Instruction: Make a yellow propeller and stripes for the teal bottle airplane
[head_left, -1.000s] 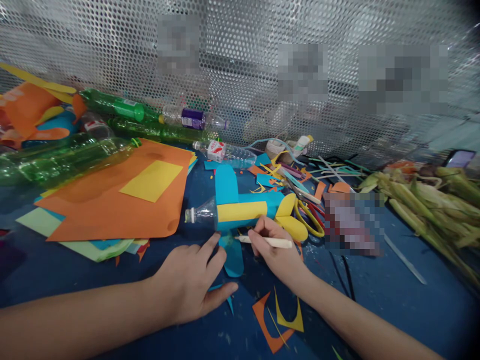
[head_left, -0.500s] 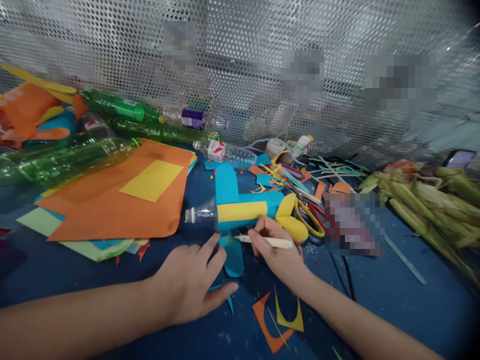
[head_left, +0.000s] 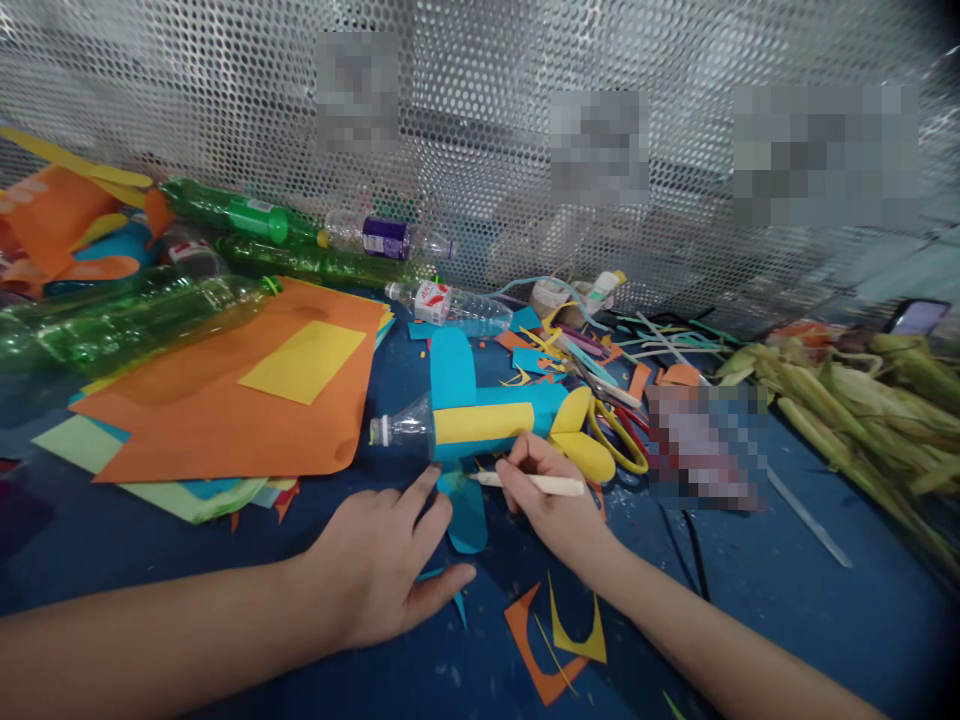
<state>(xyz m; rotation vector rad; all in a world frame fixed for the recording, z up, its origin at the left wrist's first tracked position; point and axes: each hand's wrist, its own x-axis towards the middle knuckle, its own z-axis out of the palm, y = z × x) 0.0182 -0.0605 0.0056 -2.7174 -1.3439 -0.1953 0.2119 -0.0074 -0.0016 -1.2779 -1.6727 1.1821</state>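
A clear plastic bottle [head_left: 409,430] lies on its side, cap to the left. Blue paper with a yellow strip [head_left: 484,423] wraps its body. A rounded blue paper wing [head_left: 453,366] sticks out behind it, and another blue wing [head_left: 466,525] extends toward me. Yellow petal-shaped paper pieces [head_left: 583,455] are at the bottle's right end. My right hand [head_left: 551,485] pinches a slim white pen [head_left: 536,484], its tip over the near wing's base. My left hand [head_left: 382,565] has its fingers apart, the index fingertip at the near wing's base by the bottle.
Coloured paper sheets [head_left: 225,420] are stacked at left, beside green bottles [head_left: 157,320]. Another clear bottle [head_left: 469,310] lies behind. Yellow-handled scissors [head_left: 622,440] and paper scraps [head_left: 551,660] surround the work. Corn husks [head_left: 847,400] lie at right. A silver dotted sheet [head_left: 480,120] stands behind.
Almost nothing differs. Both hands, the pen and the bottle stay where they were, with only a very slight shift of the view.
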